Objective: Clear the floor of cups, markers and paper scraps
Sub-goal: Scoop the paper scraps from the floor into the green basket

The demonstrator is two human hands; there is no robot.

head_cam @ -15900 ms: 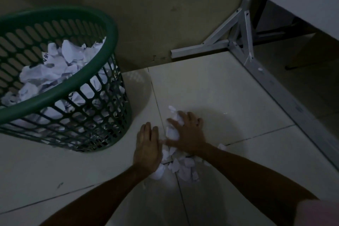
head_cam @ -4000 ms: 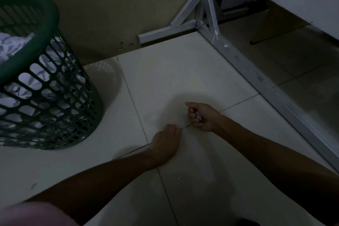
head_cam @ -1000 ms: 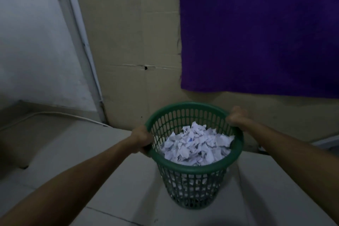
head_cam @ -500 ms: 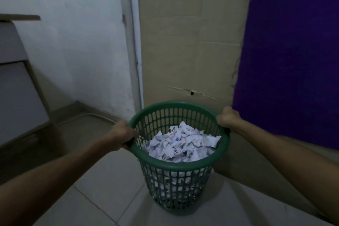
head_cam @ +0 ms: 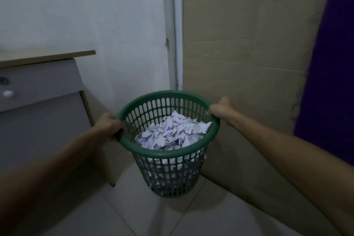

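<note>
Your green plastic lattice waste basket [head_cam: 168, 156] sits in the middle of the scene, with your left hand [head_cam: 109, 125] on its left rim and your right hand [head_cam: 220, 110] on its far right rim. Torn white paper scraps [head_cam: 172, 132] lie inside it, heaped toward the right. To the left of the basket stands a grey cabinet with a wooden top [head_cam: 42, 105]. Behind both runs the white plastered wall [head_cam: 86, 9]. A brown cardboard sheet [head_cam: 239, 44] stands behind and right of the basket, and a purple cloth [head_cam: 333, 82] hangs at the far right, in front of the cardboard. Pale floor tiles [head_cam: 153, 218] lie below, near you.
</note>
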